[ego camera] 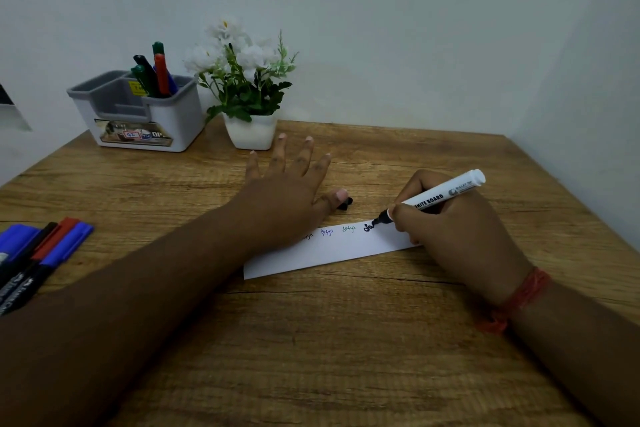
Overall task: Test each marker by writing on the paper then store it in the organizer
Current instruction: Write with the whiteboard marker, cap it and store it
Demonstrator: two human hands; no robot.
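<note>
Your right hand (460, 229) pinches a white whiteboard marker (440, 197) between thumb and curled fingers, holding it tilted with its black tip touching the paper strip (325, 251). The tip sits at a thick black scribble near the strip's right end, just beside three thinner written words in dark, blue and green ink further left.

Your left hand (287, 194) lies flat with its fingers spread and straight, the palm side pressing down on the left part of the paper strip and the wooden table (346, 340). Its thumb points right, and a small black cap (346, 203) lies on the table just beyond the thumb tip, close to the strip's far edge.

At the far left of the table stands the grey and white organizer (138, 114), against the wall. Its back right compartment holds several markers (156, 74) standing upright or leaning: green, black, red and blue. The other compartments look bare from here.

Beside the organizer, to its right, sits a white pot of white flowers (247, 80).

On the table's left edge, near your left forearm, lie more capped markers (45, 253), side by side, with black, red and blue caps, next to a blue object cut off by the frame.

A red thread band (519, 295) wraps your right wrist.
</note>
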